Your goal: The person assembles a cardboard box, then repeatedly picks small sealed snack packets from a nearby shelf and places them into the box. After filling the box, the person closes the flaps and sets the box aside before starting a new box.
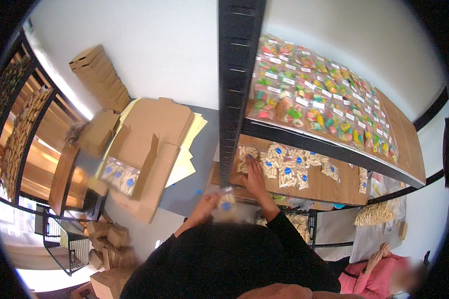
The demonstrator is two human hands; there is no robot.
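Observation:
My left hand [206, 206] pinches the top of a small clear bag [226, 200] of pale, stubby pieces with a round blue sticker, in front of the shelf post. My right hand [255, 179] reaches onto the lower wooden shelf, its fingertips on another such bag [243, 153]; whether they grip it is unclear. More stickered bags [287, 171] lie to the right of that hand. To the left, an open cardboard box [146, 205] holds a few of the same bags [120, 175], laid in a row.
A black shelf post [237, 82] stands between the grey table [205, 157] and the shelves. Bags of colourful sweets [314, 89] cover the upper shelf. Yellow paper [185, 170] lies under the box. Folded boxes [99, 76] are stacked behind. A person in pink [374, 274] sits at lower right.

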